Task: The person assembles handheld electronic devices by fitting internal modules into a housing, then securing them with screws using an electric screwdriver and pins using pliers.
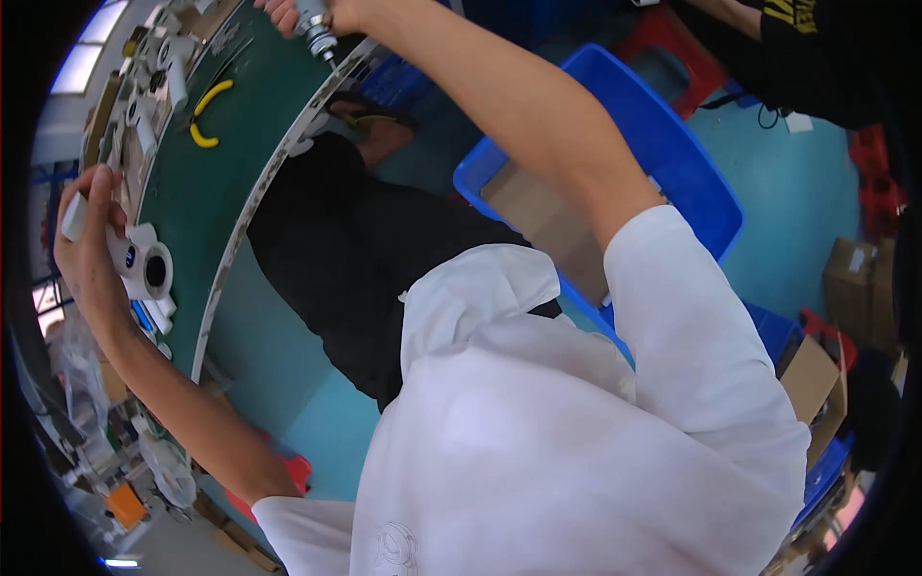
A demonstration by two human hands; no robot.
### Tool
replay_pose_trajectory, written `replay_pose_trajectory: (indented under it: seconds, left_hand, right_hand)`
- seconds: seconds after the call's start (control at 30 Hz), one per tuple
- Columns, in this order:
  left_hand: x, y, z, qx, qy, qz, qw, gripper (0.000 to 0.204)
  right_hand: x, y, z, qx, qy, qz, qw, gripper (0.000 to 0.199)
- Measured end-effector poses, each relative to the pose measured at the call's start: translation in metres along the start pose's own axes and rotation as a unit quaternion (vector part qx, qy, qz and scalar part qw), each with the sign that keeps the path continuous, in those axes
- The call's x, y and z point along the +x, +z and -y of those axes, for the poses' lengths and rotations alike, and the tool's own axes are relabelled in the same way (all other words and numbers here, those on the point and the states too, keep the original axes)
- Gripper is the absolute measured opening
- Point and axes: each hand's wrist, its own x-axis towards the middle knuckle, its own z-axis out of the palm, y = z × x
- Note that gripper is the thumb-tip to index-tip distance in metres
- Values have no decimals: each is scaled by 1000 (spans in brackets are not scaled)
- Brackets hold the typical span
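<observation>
My left hand (89, 235) is at the far left of the green workbench (226, 182), with its fingers closed round a small white plastic piece (73, 217). Just beside that wrist are a white device with a small dark display (130, 255) and a round white part with a dark centre (157, 271). At the top, my right hand (344, 15) grips a grey powered screwdriver (315, 29), its bit pointing down near the bench edge. Pliers with yellow handles (198, 123) lie on the green top between my hands.
White parts (175, 82) and tools crowd the bench's far side. A large blue bin (696, 178) holding cardboard (543, 216) stands on the floor under my right arm. Cardboard boxes (860, 288) and a red stool (672, 58) are at the right. Another person's dark shirt (802, 58) shows top right.
</observation>
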Motion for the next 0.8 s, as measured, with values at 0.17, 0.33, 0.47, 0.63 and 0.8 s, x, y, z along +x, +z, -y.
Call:
replay_pose_trajectory:
  seconds: [0.17, 0.33, 0.47, 0.63, 0.8]
  left_hand:
    - [6, 5, -5, -62, 0, 20, 998, 29]
    - [9, 16, -5, -83, -17, 22, 996, 27]
    - [14, 23, -16, -78, -10, 24, 997, 28]
    - [12, 41, -18, -86, -7, 56, 995, 22]
    - [11, 41, -9, -56, -30, 60, 996, 17]
  right_hand:
    - [11, -13, -2, -7, 28, 25, 999, 75]
    - [10, -14, -14, -19, -31, -12, 999, 78]
    - [6, -3, -10, -36, -33, -26, 998, 76]
    - [-5, -8, -6, -45, -20, -9, 999, 77]
    - [-15, 2, -11, -78, -34, -11, 996, 77]
